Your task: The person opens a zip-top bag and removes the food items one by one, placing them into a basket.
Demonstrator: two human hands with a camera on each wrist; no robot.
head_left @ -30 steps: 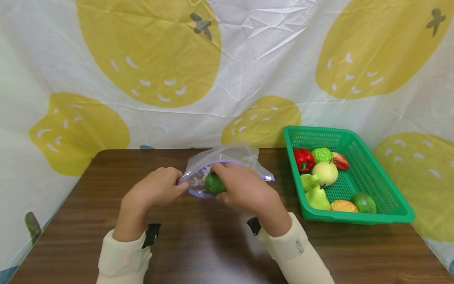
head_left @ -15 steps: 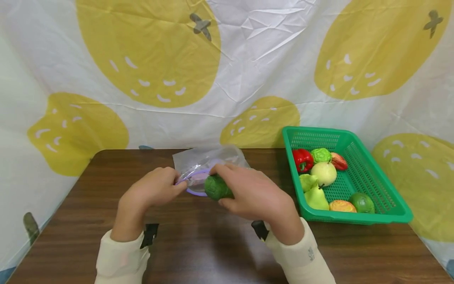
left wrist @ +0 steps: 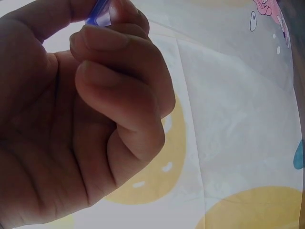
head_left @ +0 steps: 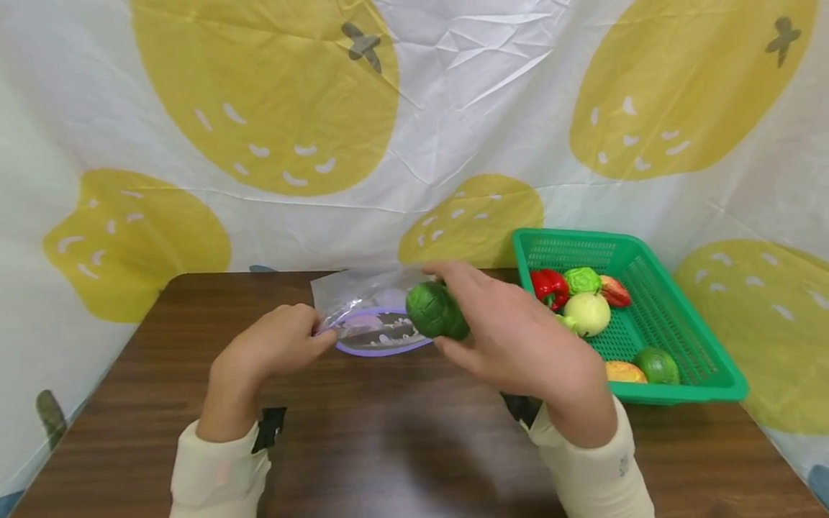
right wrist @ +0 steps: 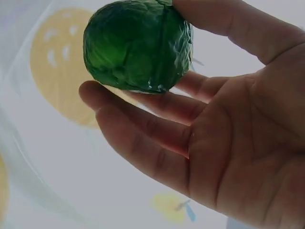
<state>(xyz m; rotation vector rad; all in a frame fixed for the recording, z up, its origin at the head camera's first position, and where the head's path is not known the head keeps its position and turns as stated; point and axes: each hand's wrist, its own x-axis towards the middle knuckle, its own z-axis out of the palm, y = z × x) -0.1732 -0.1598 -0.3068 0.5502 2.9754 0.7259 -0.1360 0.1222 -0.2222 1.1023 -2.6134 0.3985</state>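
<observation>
My left hand [head_left: 278, 342] pinches the left end of the purple-edged mouth of a clear zip bag [head_left: 352, 291]. A bit of the purple edge [left wrist: 99, 13] shows between thumb and finger in the left wrist view. My right hand [head_left: 512, 327] holds a dark green toy cabbage [head_left: 432, 311] between thumb and fingers, off the table, just right of the bag's mouth. In the right wrist view the cabbage [right wrist: 136, 47] has a shiny, leafy surface. The bag's mouth gapes, and its right end is partly hidden behind the cabbage and right hand.
A green plastic basket [head_left: 686, 316] stands at the right. In it lie a red bell pepper [head_left: 549, 288], a light green cabbage [head_left: 582, 280], a pale round fruit [head_left: 588, 314], a dark green fruit [head_left: 657, 365] and others. A fruit-print cloth [head_left: 311, 230] hangs behind the brown table [head_left: 350, 446].
My right hand has drawn the cabbage out of the bag's mouth and moved right with it. The bag's right side has sunk lower; my left hand has stayed at the bag's left end.
</observation>
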